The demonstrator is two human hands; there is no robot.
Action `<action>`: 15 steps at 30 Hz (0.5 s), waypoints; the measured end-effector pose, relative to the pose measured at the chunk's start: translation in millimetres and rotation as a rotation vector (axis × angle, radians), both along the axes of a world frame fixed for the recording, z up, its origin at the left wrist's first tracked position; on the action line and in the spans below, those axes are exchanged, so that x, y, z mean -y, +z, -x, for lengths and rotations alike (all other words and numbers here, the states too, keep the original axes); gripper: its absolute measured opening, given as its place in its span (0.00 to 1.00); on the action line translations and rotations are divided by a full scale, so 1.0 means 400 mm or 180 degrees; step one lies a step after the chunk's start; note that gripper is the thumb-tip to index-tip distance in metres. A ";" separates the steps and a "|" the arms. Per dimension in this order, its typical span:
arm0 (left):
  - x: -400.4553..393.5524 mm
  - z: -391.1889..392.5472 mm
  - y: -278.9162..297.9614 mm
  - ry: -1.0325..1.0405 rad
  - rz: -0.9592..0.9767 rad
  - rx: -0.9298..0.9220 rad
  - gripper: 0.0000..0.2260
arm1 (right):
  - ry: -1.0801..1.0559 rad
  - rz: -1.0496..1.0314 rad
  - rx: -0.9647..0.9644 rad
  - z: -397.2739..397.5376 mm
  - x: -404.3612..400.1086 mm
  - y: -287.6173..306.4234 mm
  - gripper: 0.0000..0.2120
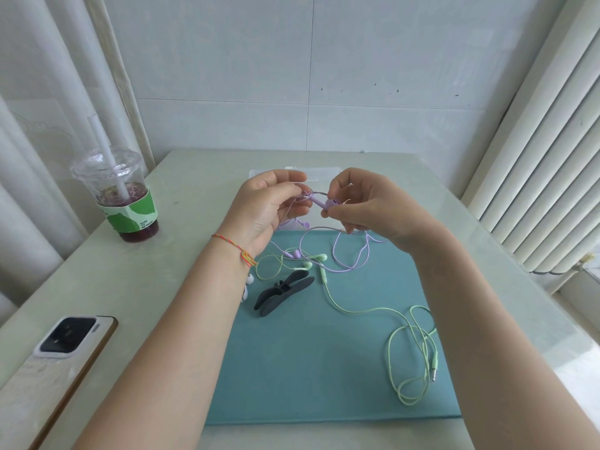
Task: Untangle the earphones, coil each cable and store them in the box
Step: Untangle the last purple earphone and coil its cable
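Both hands were raised above the far edge of a teal rectangular cloth mat (308, 368), working a tangle of lilac wired earphones (324, 203). The left hand (263, 209), a braided orange-and-yellow thread bracelet (242, 251) at its wrist, held its grip curled round the lilac cable, while the right hand (363, 206) pinched the lilac earbud stem between thumb and fingertips. Loops of the lilac cable hung from both hands down onto the mat.

A pair of mint-green wired earphones (406, 352) lay loose on the mat, buds near its middle, the cable trailing to a coil and plug close to the mat's right edge. Dark grey rubber winged cable clips (285, 292) lay just beside the green buds. A white earbud (248, 282) showed at the mat's left edge, partly hidden by the left forearm. A clear flat plastic box (319, 177) sat beyond the hands, largely hidden.

The pale green marble-look table (162, 254) carried a clear domed plastic cup of dark red drink with a white straw (120, 196) at far left, and a white smartphone lying face down (61, 358) near the left front edge. White tiled wall (308, 60) closed the back, pale curtains (48, 108) the left, and a white ribbed radiator (545, 157) the right.
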State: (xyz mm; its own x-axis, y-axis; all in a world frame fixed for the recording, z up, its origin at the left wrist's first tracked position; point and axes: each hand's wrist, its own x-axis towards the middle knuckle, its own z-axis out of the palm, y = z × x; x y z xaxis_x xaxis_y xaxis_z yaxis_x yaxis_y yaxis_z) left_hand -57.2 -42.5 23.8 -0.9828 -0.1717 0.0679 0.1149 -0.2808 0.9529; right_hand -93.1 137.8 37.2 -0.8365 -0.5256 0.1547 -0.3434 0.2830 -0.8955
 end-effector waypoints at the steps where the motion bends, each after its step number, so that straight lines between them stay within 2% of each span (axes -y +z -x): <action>1: 0.002 0.000 0.001 -0.0054 -0.0055 -0.0020 0.09 | -0.0078 -0.0081 -0.0096 0.003 0.002 -0.002 0.07; 10: 0.001 -0.001 -0.004 -0.0227 0.0081 -0.0087 0.08 | -0.0282 -0.0466 -0.0504 -0.007 0.005 0.007 0.07; 15: 0.009 0.000 -0.004 -0.0176 0.0133 -0.0064 0.07 | -0.0163 -0.0364 -0.0527 -0.016 0.011 0.012 0.09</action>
State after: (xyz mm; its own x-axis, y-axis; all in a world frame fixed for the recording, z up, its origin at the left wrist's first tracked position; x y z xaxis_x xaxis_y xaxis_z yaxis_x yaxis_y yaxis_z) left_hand -57.2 -46.0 22.1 -0.9891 -0.1137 0.0937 0.1196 -0.2474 0.9615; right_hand -86.7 133.3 42.2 -0.8307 -0.5052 0.2341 -0.4659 0.4005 -0.7890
